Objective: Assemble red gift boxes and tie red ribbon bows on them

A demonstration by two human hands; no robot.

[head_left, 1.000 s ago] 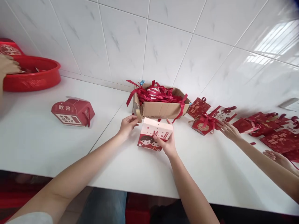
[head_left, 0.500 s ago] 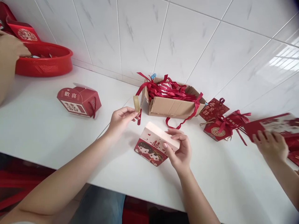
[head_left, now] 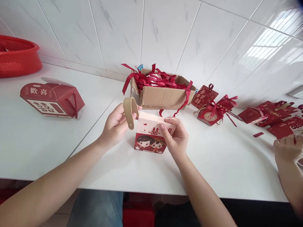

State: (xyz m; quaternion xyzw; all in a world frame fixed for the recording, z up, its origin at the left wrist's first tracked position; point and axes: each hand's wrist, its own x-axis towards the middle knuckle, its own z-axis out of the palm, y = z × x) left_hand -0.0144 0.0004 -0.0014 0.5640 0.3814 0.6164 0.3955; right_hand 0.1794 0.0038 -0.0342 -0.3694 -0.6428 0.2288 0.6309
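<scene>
Between the thumb and fingers of my left hand (head_left: 115, 124) is a tan strap (head_left: 129, 113), bent into a loop, with a small hole near its lower end. The hand is beside the upper left corner of a small gift box (head_left: 150, 134), white above and red below, printed with two cartoon figures and a red character. My right hand (head_left: 176, 135) grips that box by its upper right side, thumb on the front and fingers over the top edge. The box stands nearly upright on the white table. Its back is hidden.
Behind the box, a cardboard carton (head_left: 163, 97) holds red ribbons (head_left: 165, 81). A red handled box (head_left: 50, 99) stands left, a red basket (head_left: 19, 56) beyond it. Red gift boxes (head_left: 208, 113) line the right, where another person's hand (head_left: 288, 149) rests near the table edge.
The view has shifted left-to-right. My left hand has brought the strap closer to the box, and the strap is now curved. The box is more upright. The co-worker's hand at left is out of view.
</scene>
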